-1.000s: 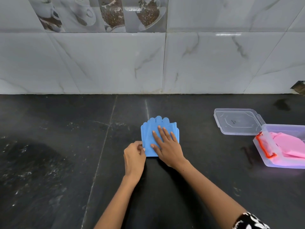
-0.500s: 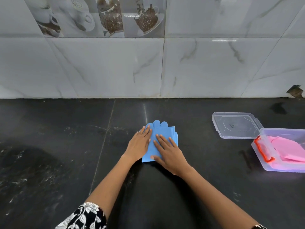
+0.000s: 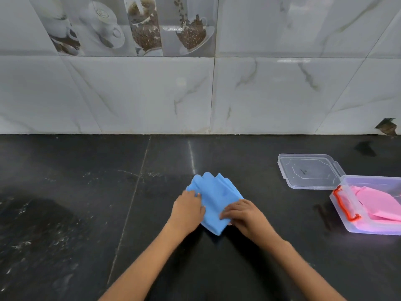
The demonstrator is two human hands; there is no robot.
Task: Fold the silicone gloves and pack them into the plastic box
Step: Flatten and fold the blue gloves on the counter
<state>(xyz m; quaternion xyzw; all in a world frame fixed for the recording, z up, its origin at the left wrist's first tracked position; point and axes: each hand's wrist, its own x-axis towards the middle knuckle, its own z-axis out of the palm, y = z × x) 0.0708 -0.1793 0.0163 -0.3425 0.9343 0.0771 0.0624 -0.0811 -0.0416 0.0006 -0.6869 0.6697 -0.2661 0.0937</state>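
Observation:
A folded blue silicone glove [image 3: 216,198] lies on the black counter in the middle, turned at an angle with its fingertips pointing away to the left. My left hand [image 3: 188,208] grips its left edge. My right hand [image 3: 243,213] pinches its near right corner. At the right edge stands the clear plastic box [image 3: 347,222] with an orange latch [image 3: 345,205]; a folded pink glove [image 3: 377,203] lies inside it.
The box's clear lid [image 3: 309,171] lies flat on the counter just behind and left of the box. A grey tiled wall [image 3: 195,94] closes off the back of the black counter [image 3: 86,203].
Both hands went from pressing flat on the blue glove to gripping its edges. The glove has turned clockwise and its near end has lifted a little.

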